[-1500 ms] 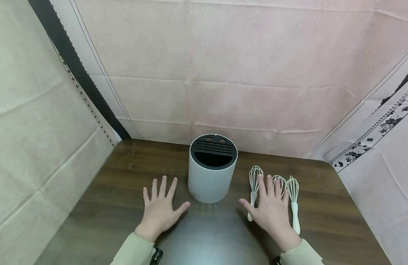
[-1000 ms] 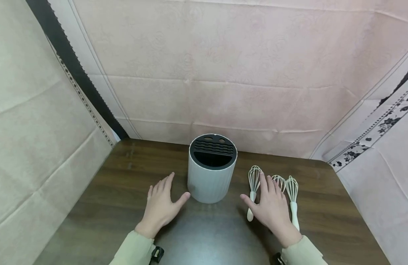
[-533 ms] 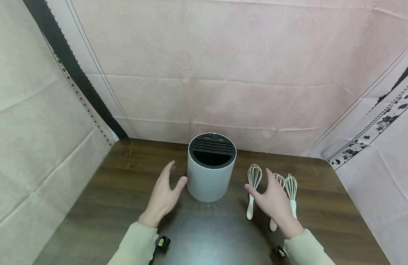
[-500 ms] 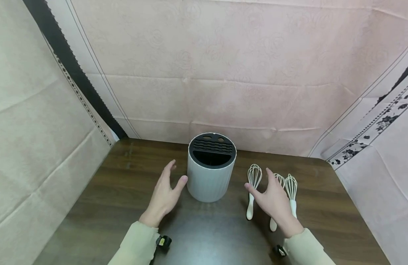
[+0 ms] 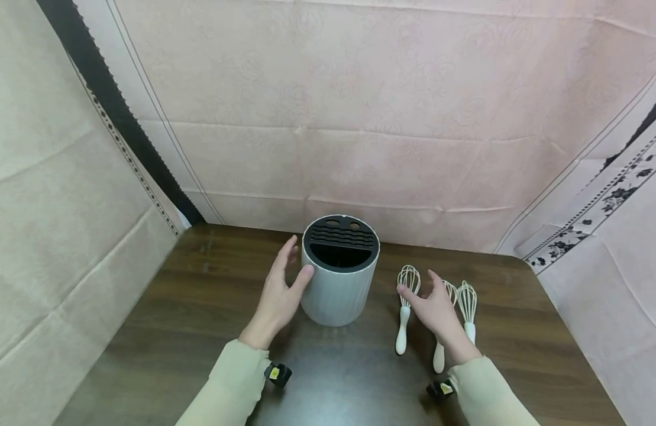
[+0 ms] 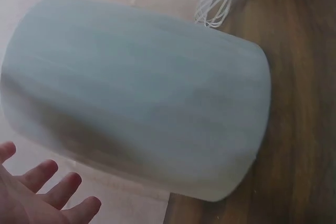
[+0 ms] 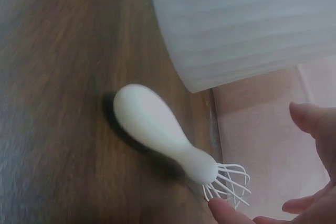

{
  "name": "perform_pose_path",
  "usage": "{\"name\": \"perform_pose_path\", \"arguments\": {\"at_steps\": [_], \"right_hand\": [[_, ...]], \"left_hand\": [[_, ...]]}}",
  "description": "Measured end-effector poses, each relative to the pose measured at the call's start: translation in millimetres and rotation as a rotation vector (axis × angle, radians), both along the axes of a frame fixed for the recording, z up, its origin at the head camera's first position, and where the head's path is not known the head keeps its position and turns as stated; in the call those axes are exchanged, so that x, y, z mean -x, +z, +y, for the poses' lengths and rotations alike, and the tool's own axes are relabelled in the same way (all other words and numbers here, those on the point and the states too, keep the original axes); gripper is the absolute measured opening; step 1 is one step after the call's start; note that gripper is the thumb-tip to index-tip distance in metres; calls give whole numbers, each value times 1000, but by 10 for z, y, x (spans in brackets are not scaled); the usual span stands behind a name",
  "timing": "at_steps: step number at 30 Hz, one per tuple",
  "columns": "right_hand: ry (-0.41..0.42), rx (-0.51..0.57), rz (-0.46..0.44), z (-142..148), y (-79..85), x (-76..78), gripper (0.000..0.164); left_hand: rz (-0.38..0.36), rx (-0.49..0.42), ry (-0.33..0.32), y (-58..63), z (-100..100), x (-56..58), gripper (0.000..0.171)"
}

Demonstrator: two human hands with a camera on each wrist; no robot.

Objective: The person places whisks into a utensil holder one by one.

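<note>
I'm grasping nothing: left hand (image 5: 274, 299) hovering beside slotted utensil holder (image 5: 338, 299), right hand (image 5: 436, 307) over whisks (image 5: 404, 316), fingers loosely spread. Holder's standing upright on table (image 5: 162, 331). Looking stiff, light, maybe slick; ribbed sidewalls (image 7: 247, 30) inviting two-palm hold.

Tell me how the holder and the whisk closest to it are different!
The holder stands upright, but the whisk lies flat. The holder is wide and round, while the whisk is long, thin and much smaller. The holder has a black top with openings; the whisk has wire loops at one end. Both have pale colors, and both are on the table.
</note>
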State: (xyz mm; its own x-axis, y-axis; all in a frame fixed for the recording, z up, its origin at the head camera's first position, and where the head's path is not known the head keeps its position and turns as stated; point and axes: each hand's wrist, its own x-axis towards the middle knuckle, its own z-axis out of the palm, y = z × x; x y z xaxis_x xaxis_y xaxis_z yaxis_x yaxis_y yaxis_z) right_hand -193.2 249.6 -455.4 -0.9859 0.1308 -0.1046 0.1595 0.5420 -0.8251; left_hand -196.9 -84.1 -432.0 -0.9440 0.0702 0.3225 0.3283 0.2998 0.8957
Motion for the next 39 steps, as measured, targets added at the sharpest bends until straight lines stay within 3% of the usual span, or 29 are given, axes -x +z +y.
{"name": "perform_pose_path", "arguments": {"at_steps": [6, 10, 13, 22, 30, 39], "right_hand": [[20, 70, -65, -27, -15, 40, 108], [19, 48, -81, -31, -40, 66, 106], [24, 51, -89, -27, -68, 87, 106], [-18, 91, -99, -35, -159, 123, 106], [-52, 125, -132, -57, -226, 171, 102], [-67, 182, -117, -83, -313, 213, 93]], "left_hand": [[3, -91, -60, 152, 44, 33, 61], [-17, -120, -95, 360, 73, -51, 61], [-29, -110, -103, 448, 82, -86, 59], [7, -64, -115, 117, 57, 190, 57], [76, 131, -88, 70, 60, 229, 57], [85, 194, -22, 50, 110, 195, 56]]}}
